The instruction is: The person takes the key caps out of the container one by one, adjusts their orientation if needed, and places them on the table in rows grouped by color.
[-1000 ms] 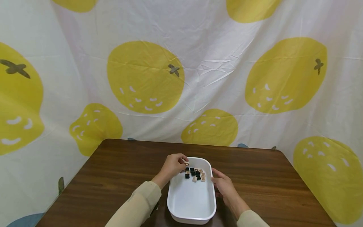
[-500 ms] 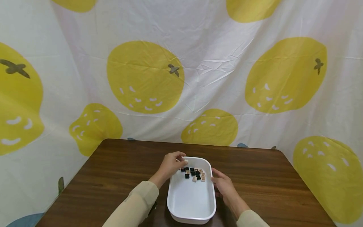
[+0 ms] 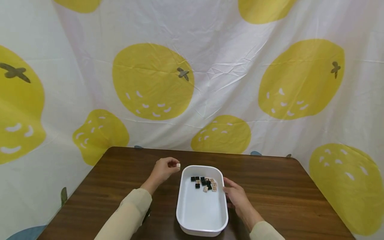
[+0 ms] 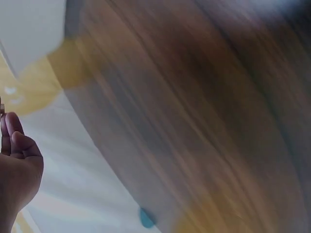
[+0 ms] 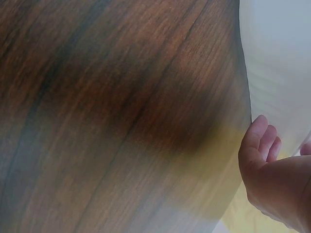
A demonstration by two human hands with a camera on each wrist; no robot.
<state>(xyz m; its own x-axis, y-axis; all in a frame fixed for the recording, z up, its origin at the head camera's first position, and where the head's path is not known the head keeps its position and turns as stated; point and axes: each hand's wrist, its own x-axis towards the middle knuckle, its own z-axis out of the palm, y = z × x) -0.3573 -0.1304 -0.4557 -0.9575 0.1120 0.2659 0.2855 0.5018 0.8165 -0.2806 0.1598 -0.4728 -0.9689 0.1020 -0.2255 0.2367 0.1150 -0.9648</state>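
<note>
My left hand [image 3: 163,170] pinches a small beige block [image 3: 178,165] with a faint mark on its face, held beyond the left rim of the white tray [image 3: 202,213]. In the tray's far half lie several small black blocks [image 3: 197,186] and several beige printed pieces [image 3: 214,186], some heaped together. My right hand [image 3: 238,196] rests against the tray's right side, thumb at the rim and fingers extended along the outside. In the left wrist view, the left hand [image 4: 19,160] shows at the left edge. The right wrist view shows the right hand [image 5: 274,170], its fingers slightly bent.
A dark brown wooden table [image 3: 279,186] carries the tray. Behind it hangs a white cloth [image 3: 222,76] printed with yellow fruit. The table's far edge runs just before the cloth. A small dark item [image 3: 147,215] shows beside the left sleeve.
My left hand has lifted the beige block out of the tray and moved left past its rim. The right hand and the tray have stayed in place.
</note>
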